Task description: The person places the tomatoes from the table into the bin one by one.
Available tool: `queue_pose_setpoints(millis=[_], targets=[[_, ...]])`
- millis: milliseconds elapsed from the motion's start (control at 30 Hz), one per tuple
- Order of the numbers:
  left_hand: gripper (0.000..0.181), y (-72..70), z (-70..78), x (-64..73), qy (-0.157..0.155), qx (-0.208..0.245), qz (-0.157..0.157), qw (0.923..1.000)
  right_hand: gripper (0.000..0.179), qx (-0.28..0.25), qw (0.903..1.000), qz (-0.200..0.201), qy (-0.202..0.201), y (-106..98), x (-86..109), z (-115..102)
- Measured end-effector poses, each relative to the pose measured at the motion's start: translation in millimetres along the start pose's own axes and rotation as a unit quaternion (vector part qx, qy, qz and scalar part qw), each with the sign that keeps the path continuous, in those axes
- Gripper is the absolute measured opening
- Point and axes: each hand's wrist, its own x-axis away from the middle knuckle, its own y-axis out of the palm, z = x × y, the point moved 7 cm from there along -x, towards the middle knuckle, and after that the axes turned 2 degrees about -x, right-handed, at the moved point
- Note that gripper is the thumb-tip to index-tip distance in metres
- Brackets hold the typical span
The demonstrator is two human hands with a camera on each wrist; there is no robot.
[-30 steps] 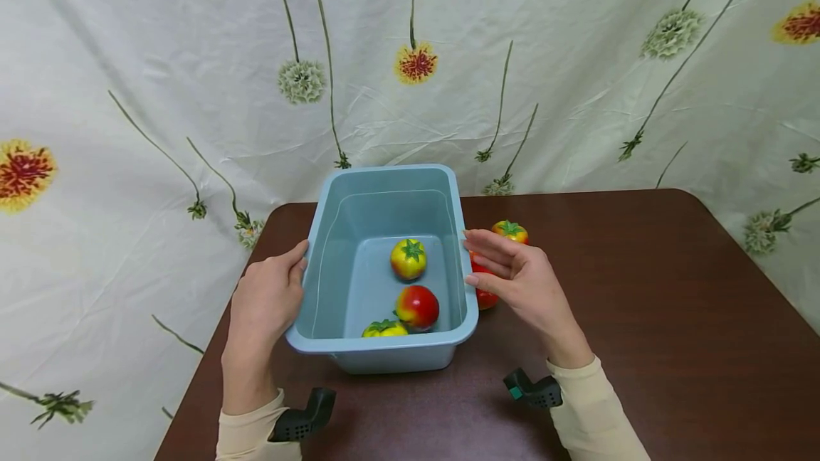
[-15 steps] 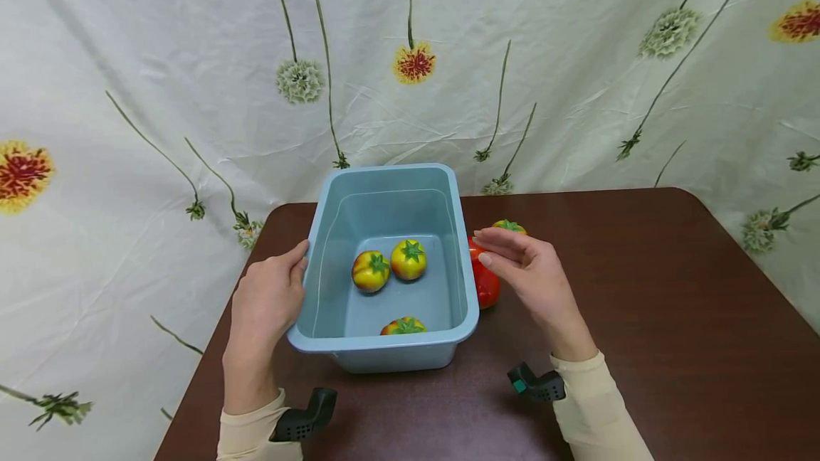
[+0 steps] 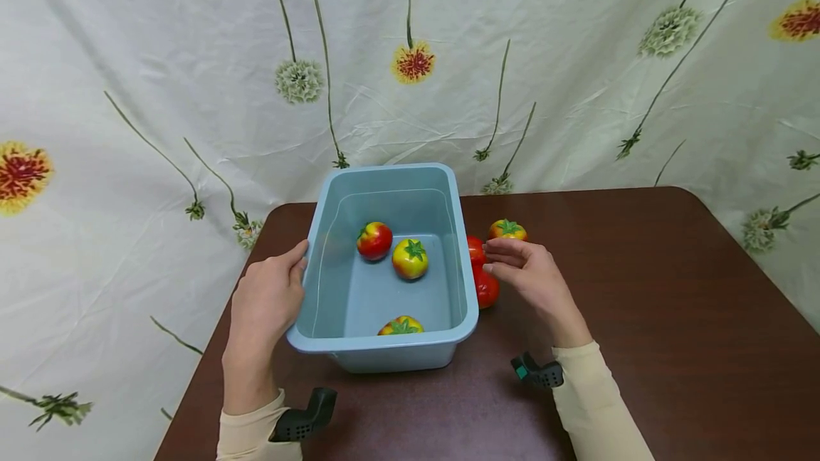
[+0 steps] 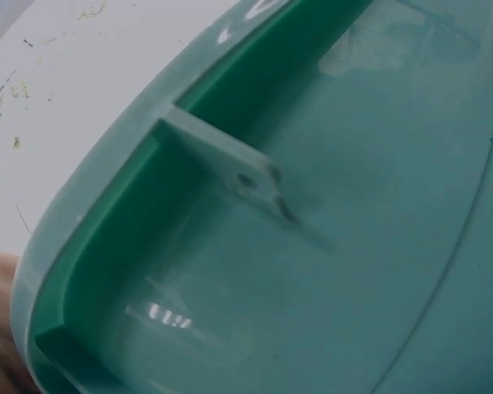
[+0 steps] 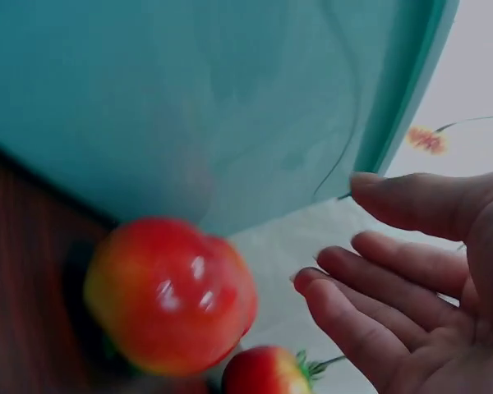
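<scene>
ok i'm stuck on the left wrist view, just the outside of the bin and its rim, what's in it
Observer: Three red and yellow fruits show inside the bin.
Operator: and the right hand, is it holding anything
Observer: No, the right hand holds nothing; its thumb stands apart from the fingers.
Operator: anything on the table near it
Observer: Yes, red fruit lies beside the bin's right wall, close to that hand.
</scene>
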Motion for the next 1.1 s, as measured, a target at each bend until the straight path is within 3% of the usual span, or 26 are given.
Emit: queue_pose_setpoints(millis=[167, 300, 667, 833, 967, 1100], targets=[[0.041, -0.8, 0.9, 0.0, 0.005, 0.000, 0.006, 1.0000, 0.043, 0.112, 0.9935, -0.021, -0.005, 4.2, -5.8, 15.1], [0.041, -1.3, 1.8, 0.0, 0.007, -0.001, 0.007, 0.9999, 0.043, 0.192, 0.9807, -0.031, -0.018, 7.4, -6.6, 19.3], [0.041, -1.9, 0.7, 0.9, 0.001, -0.008, 0.008, 0.9999, 0.060, 0.298, 0.9523, -0.059, -0.032, 14.6, -11.9, 28.0], [0.041, -2.0, 0.7, 1.1, 0.002, -0.009, 0.011, 0.9999, 0.066, 0.301, 0.9504, -0.070, -0.037, 20.5, -13.5, 35.2], [0.041, -1.6, 1.1, 0.8, 0.003, -0.006, 0.010, 0.9999, 0.065, 0.301, 0.9491, -0.059, -0.069, 23.6, -15.5, 36.4], [0.041, -1.5, 1.4, 0.6, 0.005, -0.006, 0.010, 0.9999, 0.063, 0.269, 0.9581, -0.059, -0.077, 22.2, -17.1, 41.8]])
